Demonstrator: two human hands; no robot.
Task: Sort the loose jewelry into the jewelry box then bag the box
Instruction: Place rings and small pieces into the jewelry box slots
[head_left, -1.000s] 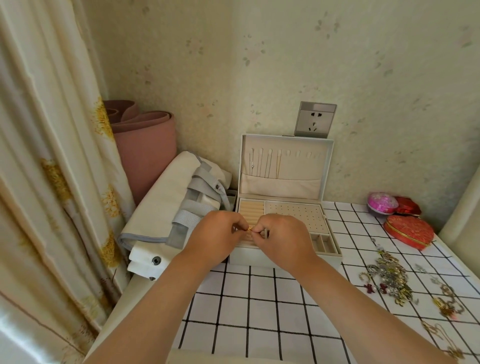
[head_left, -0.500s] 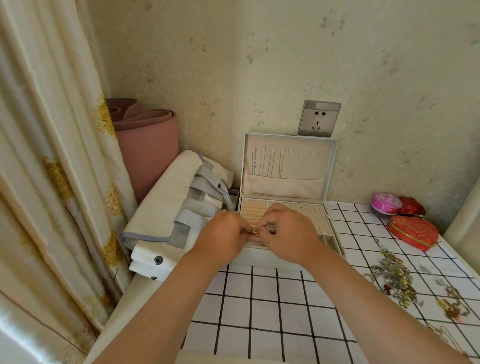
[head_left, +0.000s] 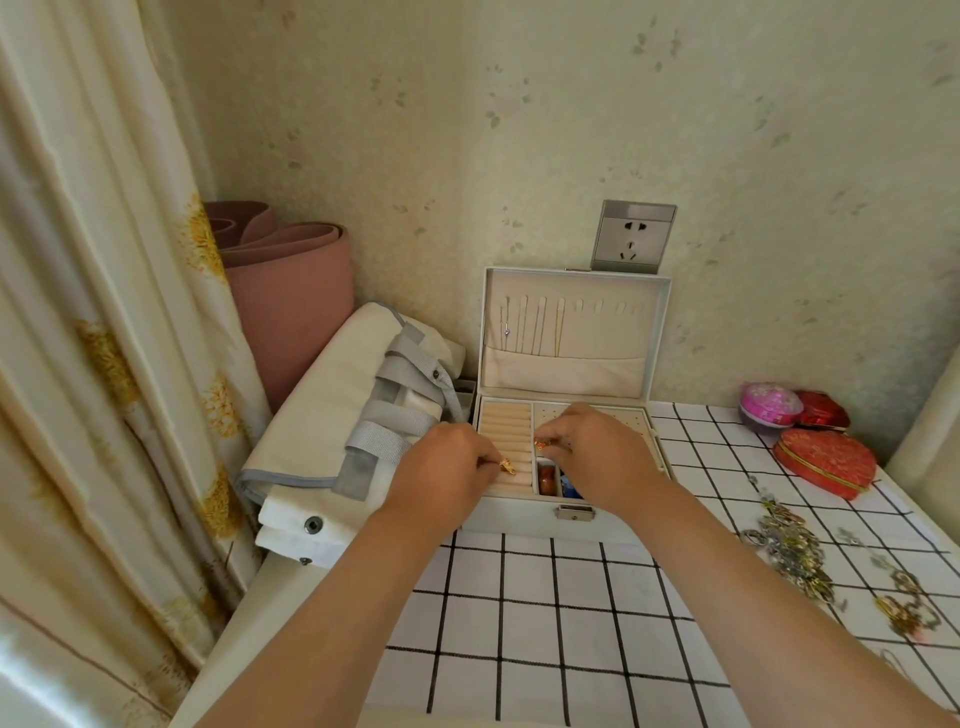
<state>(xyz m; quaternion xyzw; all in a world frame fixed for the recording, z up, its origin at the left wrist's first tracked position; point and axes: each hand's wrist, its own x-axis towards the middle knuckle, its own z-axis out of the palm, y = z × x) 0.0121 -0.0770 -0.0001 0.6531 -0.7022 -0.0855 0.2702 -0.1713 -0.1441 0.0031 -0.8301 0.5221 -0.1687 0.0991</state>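
While I pinch one piece in each hand: my left hand (head_left: 441, 470) holds a gold piece (head_left: 506, 465), my right hand (head_left: 605, 457) a gold-and-red piece (head_left: 541, 444), both over the open jewelry box (head_left: 519, 514).
Seating: I judge it best pressed straight down into the ring rolls (head_left: 506, 426), not dropped.
Edges: the lid (head_left: 571, 364) stands upright behind; the front wall lies under my wrists.
Room: the loose jewelry (head_left: 789, 545) lies well apart on my right; the folded bag (head_left: 322, 431) sits just beside the box on my left.
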